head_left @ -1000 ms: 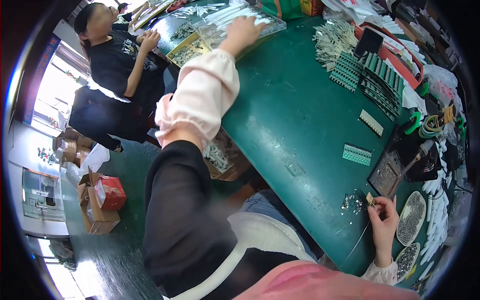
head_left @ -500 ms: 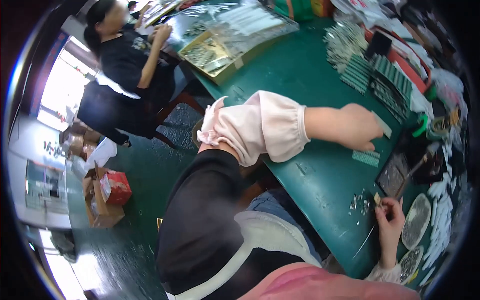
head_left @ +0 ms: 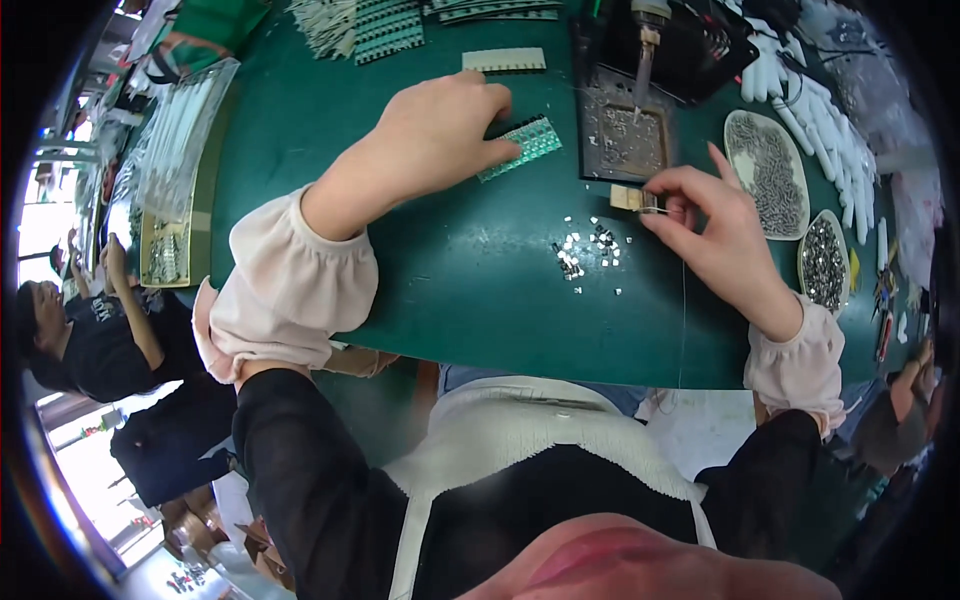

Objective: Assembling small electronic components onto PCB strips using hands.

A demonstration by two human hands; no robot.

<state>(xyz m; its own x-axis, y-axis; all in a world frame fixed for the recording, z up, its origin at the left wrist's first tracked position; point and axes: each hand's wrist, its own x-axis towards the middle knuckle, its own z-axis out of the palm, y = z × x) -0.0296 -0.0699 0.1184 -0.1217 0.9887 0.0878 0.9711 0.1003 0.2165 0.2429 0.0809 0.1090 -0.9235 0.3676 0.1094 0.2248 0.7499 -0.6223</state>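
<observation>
My left hand (head_left: 440, 130) reaches over the table with thumb and index finger spread apart. Its thumb tip lies at the left end of a green strip of small circuit boards (head_left: 535, 145), which rests on the table. A pale strip with a toothed edge (head_left: 504, 60) lies just beyond. On the right, the fingers of my right hand (head_left: 715, 220) are closed in a pinch at a small beige block (head_left: 626, 197). A shiny metal bit shows by these fingertips, too small to name. Below the hand, a thin wire (head_left: 683, 325) runs toward the table's front edge. Small silvery pieces (head_left: 590, 250) lie scattered between the hands.
A soldering iron (head_left: 645, 60) points down over a dark square tray (head_left: 625, 130). Two clear dishes of small metal parts (head_left: 767, 175) stand right, beside white tubes (head_left: 850, 170). Stacked board strips (head_left: 390, 30) lie at the back. A co-worker (head_left: 100, 320) sits left, by a yellow box (head_left: 190, 255).
My view has turned to the right, so the work area is now central. My left thumb and index finger now show spread beside the green strip. My right hand stays at the beige block.
</observation>
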